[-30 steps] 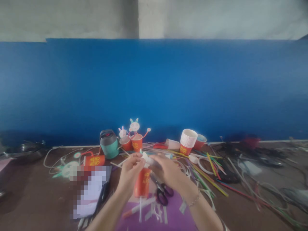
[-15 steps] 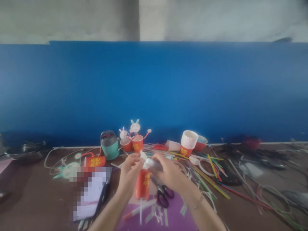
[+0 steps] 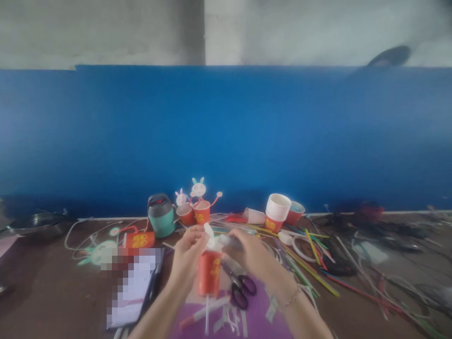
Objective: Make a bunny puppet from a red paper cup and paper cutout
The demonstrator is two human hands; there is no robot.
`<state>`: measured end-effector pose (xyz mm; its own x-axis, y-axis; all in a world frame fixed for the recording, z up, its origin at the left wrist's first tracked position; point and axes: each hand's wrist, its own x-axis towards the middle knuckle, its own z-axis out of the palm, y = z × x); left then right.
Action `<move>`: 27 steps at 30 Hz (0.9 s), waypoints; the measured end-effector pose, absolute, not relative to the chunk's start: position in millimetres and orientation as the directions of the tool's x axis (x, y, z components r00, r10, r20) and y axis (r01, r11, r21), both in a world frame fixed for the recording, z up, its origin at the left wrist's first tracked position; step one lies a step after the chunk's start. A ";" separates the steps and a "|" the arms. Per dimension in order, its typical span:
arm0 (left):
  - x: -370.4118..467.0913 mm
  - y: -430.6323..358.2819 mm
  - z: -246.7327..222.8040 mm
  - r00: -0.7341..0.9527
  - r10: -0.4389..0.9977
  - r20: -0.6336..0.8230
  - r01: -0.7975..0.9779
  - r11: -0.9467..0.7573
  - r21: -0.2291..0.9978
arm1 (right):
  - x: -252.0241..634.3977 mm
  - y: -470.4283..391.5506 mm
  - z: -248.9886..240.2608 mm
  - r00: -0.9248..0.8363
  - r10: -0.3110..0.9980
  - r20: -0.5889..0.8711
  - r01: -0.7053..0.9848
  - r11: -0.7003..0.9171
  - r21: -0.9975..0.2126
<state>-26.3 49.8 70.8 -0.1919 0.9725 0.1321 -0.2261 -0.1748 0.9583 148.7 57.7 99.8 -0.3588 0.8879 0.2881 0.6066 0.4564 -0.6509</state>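
My left hand (image 3: 189,249) is closed, its thumb and fingers pinching a white paper piece (image 3: 209,231) above a red paper cup (image 3: 209,275) with yellow characters. A thin white stick (image 3: 207,315) runs down from the cup's lower end. Close by on the right, my right hand (image 3: 247,249) curls around a blurred grey-and-white tube (image 3: 230,242), whose pale end points at the paper. Part of the tube is hidden by my fingers. Black-handled scissors (image 3: 240,289) lie below my right hand, beside the cup.
A purple sheet (image 3: 259,320) bears tape scraps and a marker (image 3: 205,313). To the left are a phone (image 3: 132,292), a tipped cup (image 3: 139,240) and a teal container (image 3: 161,219). Behind stand rabbit-decorated cups (image 3: 202,212) and stacked cups (image 3: 277,212). Coloured sticks (image 3: 307,266) spread rightward.
The white paper piece shows more fully between my hands. Both hands stay close together over the cup. The whole view has shifted slightly, and a dark blurred shape at upper right is larger.
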 end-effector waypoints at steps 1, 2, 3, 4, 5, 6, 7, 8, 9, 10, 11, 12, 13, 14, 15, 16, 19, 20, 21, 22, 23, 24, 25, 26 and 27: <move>-28.0 51.4 69.2 -0.207 0.970 0.125 -0.234 -0.173 0.957 | 149.5 57.3 101.5 -0.344 0.902 0.259 0.596 0.423 -0.683; -29.6 52.8 67.5 -0.217 0.968 0.122 -0.234 -0.173 0.957 | 149.8 56.5 103.2 -0.334 0.915 0.228 0.579 0.390 -0.716; -30.6 53.8 65.8 -0.221 0.968 0.122 -0.227 -0.173 0.958 | 149.5 55.5 104.6 -0.332 0.920 0.207 0.557 0.368 -0.744; -31.1 54.3 64.5 -0.221 0.967 0.125 -0.213 -0.173 0.962 | 148.6 54.5 105.5 -0.337 0.920 0.200 0.534 0.362 -0.764; -30.9 54.4 63.5 -0.224 0.966 0.128 -0.195 -0.173 0.965 | 147.1 53.4 105.7 -0.352 0.914 0.200 0.511 0.367 -0.777; -30.3 54.0 62.9 -0.227 0.965 0.130 -0.178 -0.173 0.969 | 145.3 52.4 105.4 -0.370 0.906 0.204 0.494 0.378 -0.783; -29.3 53.3 62.7 -0.228 0.965 0.130 -0.169 -0.170 0.971 | 143.3 51.5 104.5 -0.383 0.900 0.209 0.484 0.389 -0.784; -28.1 52.3 63.0 -0.229 0.965 0.126 -0.167 -0.167 0.972 | 141.4 50.7 103.4 -0.388 0.896 0.215 0.485 0.397 -0.779; -26.9 51.3 63.6 -0.230 0.966 0.121 -0.170 -0.162 0.972 | 139.7 49.9 102.2 -0.388 0.896 0.218 0.492 0.401 -0.773; -25.8 50.4 64.5 -0.230 0.966 0.115 -0.175 -0.157 0.972 | 138.4 49.3 101.2 -0.385 0.896 0.220 0.500 0.403 -0.766; -25.0 49.7 65.4 -0.229 0.967 0.110 -0.181 -0.153 0.971 | 137.4 48.7 100.4 -0.382 0.896 0.227 0.506 0.408 -0.760; -24.4 49.2 66.4 -0.227 0.968 0.108 -0.187 -0.152 0.971 | 136.9 48.2 100.2 -0.382 0.894 0.234 0.509 0.415 -0.754; -24.0 48.8 67.3 -0.224 0.969 0.107 -0.192 -0.152 0.970 | 136.6 47.8 100.4 -0.385 0.890 0.243 0.508 0.424 -0.750; -23.9 48.6 68.1 -0.219 0.970 0.108 -0.196 -0.152 0.969 | 136.7 47.5 101.0 -0.392 0.885 0.251 0.501 0.434 -0.749; -23.9 48.6 68.9 -0.214 0.971 0.108 -0.199 -0.151 0.968 | 136.9 47.3 101.8 -0.401 0.880 0.254 0.493 0.441 -0.750; -24.0 48.5 69.5 -0.211 0.972 0.106 -0.202 -0.150 0.968 | 137.2 47.2 102.7 -0.407 0.877 0.254 0.485 0.444 -0.754; -23.9 48.0 71.5 -0.201 0.975 0.090 -0.221 -0.135 0.966 | 137.9 47.7 103.8 -0.417 0.875 0.246 0.481 0.442 -0.757; -23.6 47.6 72.2 -0.196 0.977 0.084 -0.231 -0.129 0.964 | 138.0 48.2 103.3 -0.417 0.874 0.249 0.488 0.447 -0.750; -23.3 47.1 72.8 -0.190 0.979 0.080 -0.242 -0.125 0.962 | 138.0 48.8 102.3 -0.407 0.877 0.256 0.506 0.450 -0.736; -22.9 46.5 73.3 -0.182 0.980 0.076 -0.253 -0.121 0.960 | 138.0 49.7 101.1 -0.386 0.885 0.259 0.538 0.444 -0.716; -22.5 45.9 73.7 -0.175 0.982 0.071 -0.262 -0.116 0.958 | 138.0 50.8 99.7 -0.352 0.901 0.253 0.584 0.423 -0.692; -22.2 45.4 73.8 -0.171 0.983 0.065 -0.268 -0.109 0.957 | 138.0 52.0 98.5 -0.313 0.917 0.246 0.631 0.395 -0.668; -22.1 45.0 73.8 -0.171 0.984 0.055 -0.270 -0.101 0.958 | 138.1 53.2 97.5 -0.278 0.930 0.240 0.664 0.367 -0.651; -22.2 44.8 73.5 -0.172 0.984 0.046 -0.271 -0.092 0.958 | 138.2 54.2 96.9 -0.253 0.938 0.237 0.678 0.346 -0.648; -22.5 44.8 73.2 -0.176 0.984 0.039 -0.273 -0.087 0.958 | 138.4 54.8 97.0 -0.239 0.941 0.241 0.671 0.339 -0.659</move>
